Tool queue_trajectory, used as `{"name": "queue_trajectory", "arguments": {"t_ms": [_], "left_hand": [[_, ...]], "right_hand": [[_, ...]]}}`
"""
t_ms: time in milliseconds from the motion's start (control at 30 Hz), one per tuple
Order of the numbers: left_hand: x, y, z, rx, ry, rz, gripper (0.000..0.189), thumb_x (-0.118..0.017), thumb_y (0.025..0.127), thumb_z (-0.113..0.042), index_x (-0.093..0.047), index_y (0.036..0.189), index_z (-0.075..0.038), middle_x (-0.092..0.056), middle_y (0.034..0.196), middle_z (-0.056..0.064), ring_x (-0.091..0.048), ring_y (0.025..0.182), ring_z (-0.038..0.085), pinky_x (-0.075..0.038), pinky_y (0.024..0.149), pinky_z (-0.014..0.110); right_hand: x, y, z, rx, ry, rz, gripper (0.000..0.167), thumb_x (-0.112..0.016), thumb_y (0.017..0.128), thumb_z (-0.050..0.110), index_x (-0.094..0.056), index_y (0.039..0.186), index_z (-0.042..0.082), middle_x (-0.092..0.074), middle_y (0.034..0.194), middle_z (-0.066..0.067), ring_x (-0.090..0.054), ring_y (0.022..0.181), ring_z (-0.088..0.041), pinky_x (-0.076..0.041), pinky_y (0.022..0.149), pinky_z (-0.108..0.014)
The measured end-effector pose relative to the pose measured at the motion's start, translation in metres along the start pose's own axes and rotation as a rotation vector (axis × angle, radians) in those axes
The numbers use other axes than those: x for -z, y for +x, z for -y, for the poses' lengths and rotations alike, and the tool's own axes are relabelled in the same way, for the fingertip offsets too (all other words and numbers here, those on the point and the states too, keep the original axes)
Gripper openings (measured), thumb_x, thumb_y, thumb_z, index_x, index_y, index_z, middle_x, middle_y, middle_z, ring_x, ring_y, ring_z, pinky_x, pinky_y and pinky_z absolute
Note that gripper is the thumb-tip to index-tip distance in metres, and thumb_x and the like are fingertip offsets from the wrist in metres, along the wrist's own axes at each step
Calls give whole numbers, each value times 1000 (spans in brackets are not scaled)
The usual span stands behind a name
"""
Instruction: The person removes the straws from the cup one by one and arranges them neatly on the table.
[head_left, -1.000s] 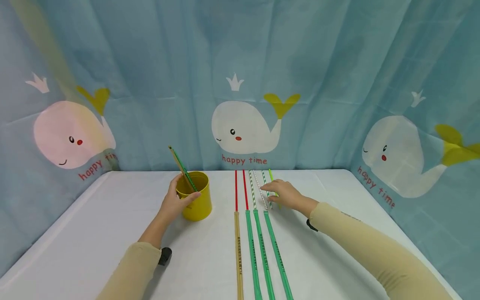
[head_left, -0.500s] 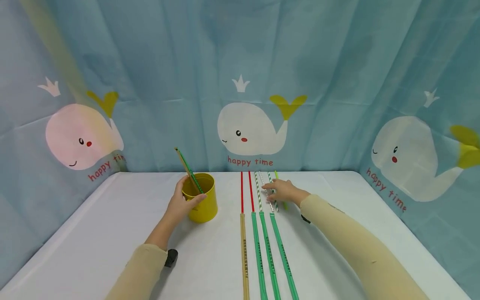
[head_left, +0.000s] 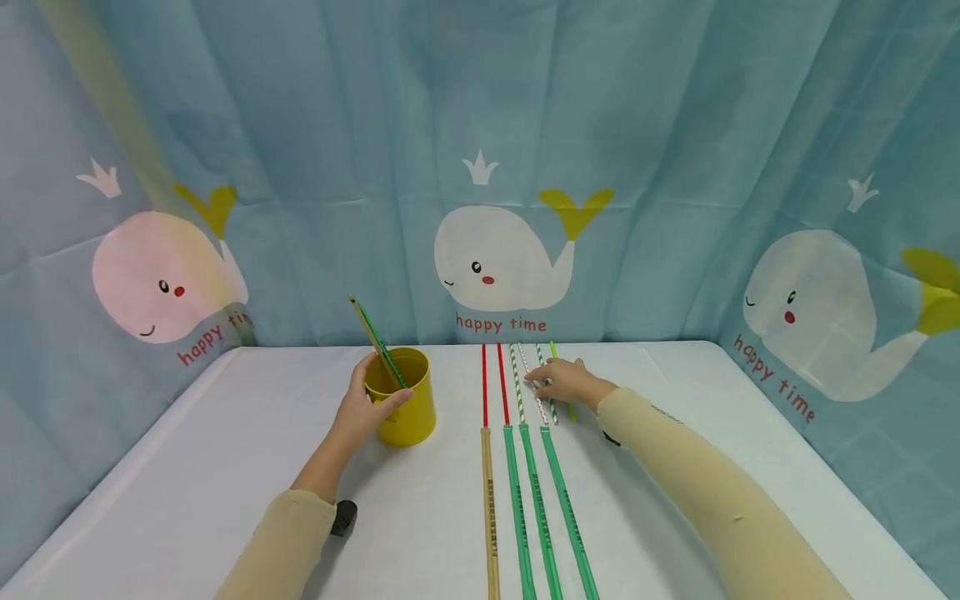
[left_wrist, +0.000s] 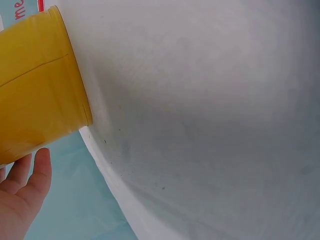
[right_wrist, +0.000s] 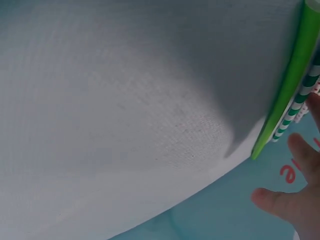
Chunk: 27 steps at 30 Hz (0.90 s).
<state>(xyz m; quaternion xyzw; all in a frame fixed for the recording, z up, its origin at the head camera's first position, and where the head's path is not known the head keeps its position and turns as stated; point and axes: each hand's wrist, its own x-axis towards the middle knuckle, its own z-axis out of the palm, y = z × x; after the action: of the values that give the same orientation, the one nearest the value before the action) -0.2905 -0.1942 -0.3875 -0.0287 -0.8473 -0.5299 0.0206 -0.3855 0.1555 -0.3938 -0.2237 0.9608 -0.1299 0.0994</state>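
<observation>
My left hand (head_left: 367, 410) grips the yellow bucket (head_left: 411, 417) by its side, thumb at the rim. Two slim sticks, one tan and one green (head_left: 370, 337), lean inside it. My right hand (head_left: 566, 383) lies over the right end of a row of straws, fingertips on the white dotted straw (head_left: 540, 408). Under that hand run a green-striped straw (right_wrist: 300, 97) and a bright green straw (right_wrist: 292, 75). Its fingers look spread in the right wrist view. To its left lie another green-striped straw (head_left: 517, 383) and two red straws (head_left: 502, 383).
In front of the straws lie a long tan strip (head_left: 489, 508) and several green strips (head_left: 540, 517) with dark printing. The white table (head_left: 187, 467) ends at a blue curtain (head_left: 337, 167) with printed whales.
The whole view has shifted slightly. My right hand has moved a little left over the straws, its fingertips coming onto the white dotted one. My left hand keeps its grip on the bucket.
</observation>
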Motion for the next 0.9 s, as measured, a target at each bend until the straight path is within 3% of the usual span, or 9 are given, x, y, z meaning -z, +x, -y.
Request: {"name": "queue_trajectory", "arguments": {"t_ms": [233,400,633,900], "left_hand": [[-1,0,0,-6,-2,-7,94,-66,92,-41,-2,156,-14,-17,158,20,-19,142,42,-21,112,60],[-1,0,0,-9,-10,-6,93,-66,93,-40,-1,156,-15,-17,157,20,-20,142,42,-21,112,60],[-1,-1,-2,-6,-4,-8,93,-65,93,-40,-2,156,-15,-17,157,20,-20,142,41,-21,112,59],[-1,-3,-4,10,2,-3,93,-64,93,-41,0,156,-16,-13,159,20,-16,143,42,-19,112,60]], "right_hand": [[-3,3,1,-20,7,1,35,-63,96,24,-65,130,17,-58,132,-9,-48,126,-32,-14,107,-70],[-3,5,2,-25,9,-4,31,-59,98,20,-65,129,16,-57,134,-10,-46,129,-33,-11,107,-70],[-5,6,0,9,-33,-31,32,-67,93,20,-68,124,17,-63,122,-7,-50,122,-28,-13,105,-72],[-7,6,-2,27,-38,-43,31,-68,92,22,-69,122,17,-62,124,-6,-51,121,-28,-12,105,-74]]}}
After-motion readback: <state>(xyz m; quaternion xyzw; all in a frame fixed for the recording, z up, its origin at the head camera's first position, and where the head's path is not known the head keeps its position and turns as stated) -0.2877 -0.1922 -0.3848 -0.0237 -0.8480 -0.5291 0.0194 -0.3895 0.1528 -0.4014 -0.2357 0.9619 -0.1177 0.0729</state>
